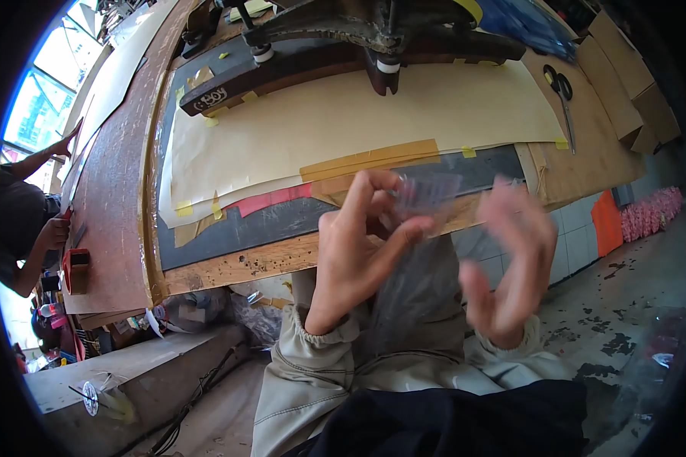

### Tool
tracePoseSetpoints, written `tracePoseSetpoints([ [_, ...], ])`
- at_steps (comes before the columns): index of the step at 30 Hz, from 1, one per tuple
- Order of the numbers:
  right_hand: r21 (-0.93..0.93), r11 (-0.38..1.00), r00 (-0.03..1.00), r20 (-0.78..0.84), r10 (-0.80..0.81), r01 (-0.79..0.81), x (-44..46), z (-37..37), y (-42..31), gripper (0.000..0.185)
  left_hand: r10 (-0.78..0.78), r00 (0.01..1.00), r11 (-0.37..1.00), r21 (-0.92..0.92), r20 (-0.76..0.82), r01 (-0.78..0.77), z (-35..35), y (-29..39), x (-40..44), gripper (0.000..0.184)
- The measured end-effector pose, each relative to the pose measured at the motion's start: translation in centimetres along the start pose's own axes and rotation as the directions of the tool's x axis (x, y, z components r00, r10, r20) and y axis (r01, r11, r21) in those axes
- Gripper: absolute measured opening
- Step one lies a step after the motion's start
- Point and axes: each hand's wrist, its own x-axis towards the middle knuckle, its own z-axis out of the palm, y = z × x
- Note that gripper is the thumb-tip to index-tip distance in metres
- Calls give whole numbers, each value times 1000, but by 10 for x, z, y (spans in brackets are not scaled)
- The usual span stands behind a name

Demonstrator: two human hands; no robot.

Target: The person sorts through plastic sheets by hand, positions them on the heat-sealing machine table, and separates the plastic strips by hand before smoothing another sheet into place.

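My left hand (358, 247) is closed on a piece of clear plastic (432, 192), pinched between thumb and fingers in front of the table edge. The plastic is see-through and crumpled, and part of it hangs down over my lap; whether it is a bag or a loose sheet I cannot tell. My right hand (514, 259) is raised to the right of it, blurred by motion, with the thumb apart from the fingers and nothing visible in its grasp. Beyond both hands, cream paper sheets (343, 114) lie on a dark board (282, 228), held with yellow tape.
A dark metal press bar (312, 72) spans the sheets. Scissors (562, 99) lie at the right, near a cardboard box (621, 84). At far left another person's arm (42, 244) reaches over a brown table (110, 206). Pink strips (652, 213) lie on the floor.
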Motion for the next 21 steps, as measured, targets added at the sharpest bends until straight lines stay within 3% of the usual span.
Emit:
tracePoseSetpoints([
  [2, 12, 993, 993, -16, 118, -118, 15, 13, 7, 23, 48, 996, 996, -83, 80, -42, -4, -4, -4, 38],
  [4, 104, 973, 946, 274, 170, -205, 22, 11, 8, 17, 39, 991, 998, -50, 126, -33, -12, 0, -7, 38],
  [5, 126, 964, 931, 316, 185, -234, 24, 8, 5, 15, 34, 989, 999, -35, 147, -29, -15, 1, -8, 38],
  [6, 144, 954, 913, 358, 197, -263, 25, 5, 0, 13, 128, 985, 989, -91, 119, -118, -15, -1, -8, 34],
  [7, 156, 943, 890, 404, 212, -295, 25, 3, -2, 12, 129, 985, 992, -17, 114, -128, -17, 2, -7, 31],
  [9, 244, 918, 906, 368, 210, -312, 22, 8, -2, 9, 128, 985, 983, 116, 112, -141, -21, 12, -6, 27],
  [12, 364, 834, 873, 417, 252, -415, 19, 6, -2, 8, 298, 933, 930, 161, 201, -332, -23, 10, -3, 19],
  [15, 496, 738, 863, 449, 233, -457, 18, 7, -1, 9, 510, 856, 856, 54, 79, -515, -13, -1, 0, 17],
  [17, 584, 696, 896, 391, 210, -418, 13, 19, 1, 11, 589, 795, 808, 123, -143, -576, 1, -4, -4, 12],
  [19, 727, 463, 862, 403, 309, -506, 6, 28, -5, 15, 623, 724, 781, 183, -296, -597, 10, -11, -11, 10],
  [21, 811, 244, 822, 425, 378, -532, -5, 38, -11, 19, 589, 714, 800, 150, -379, -580, 17, -14, -14, 6],
])
